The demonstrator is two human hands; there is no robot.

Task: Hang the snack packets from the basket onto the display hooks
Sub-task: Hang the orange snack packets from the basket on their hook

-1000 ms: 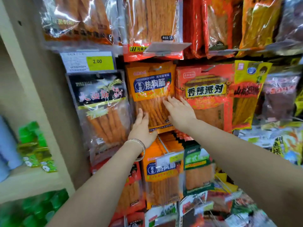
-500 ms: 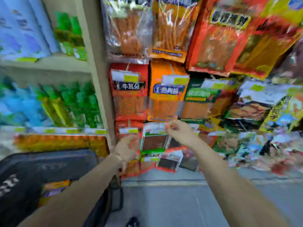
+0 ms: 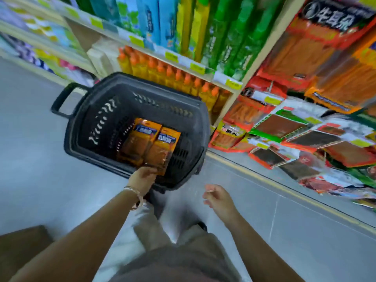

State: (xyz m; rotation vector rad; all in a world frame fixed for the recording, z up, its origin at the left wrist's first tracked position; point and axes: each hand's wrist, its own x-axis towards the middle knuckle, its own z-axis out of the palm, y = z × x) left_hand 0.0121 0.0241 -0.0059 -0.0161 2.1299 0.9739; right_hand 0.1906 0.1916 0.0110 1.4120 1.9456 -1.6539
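Black plastic shopping basket (image 3: pixel 189 127) on the grey shop floor (image 3: pixel 30 159), seen from above, handle at its far-left corner. Inside, toward the near-right corner of the basket floor, two orange snack packets (image 3: pixel 150 143) side by side, touching, long axes running from the near rim toward the far wall, blue-labelled tops at the far end.

Left hand (image 3: pixel 142 179), bracelet at the wrist, reaching over the near rim, fingertips (image 3: pixel 151 170) at the near bottom edge of the packets, apparently closing on that edge; blur too strong to confirm a firm grasp. Right hand (image 3: pixel 217 197) empty, loosely curled, in the air outside the basket, just right of its near rim and clearly the farther hand from the packets.

Display wall of hanging snack packets (image 3: pixel 305 127) at the right, well apart from the basket, so any lift followed by a swing up and rightward toward the hooks.

Compared with half a second ago: hands then raised near the lower hanging packets, basket only at the lower left edge of view; now gaze dropped onto the basket, left hand lowered into it, right hand away from the display.
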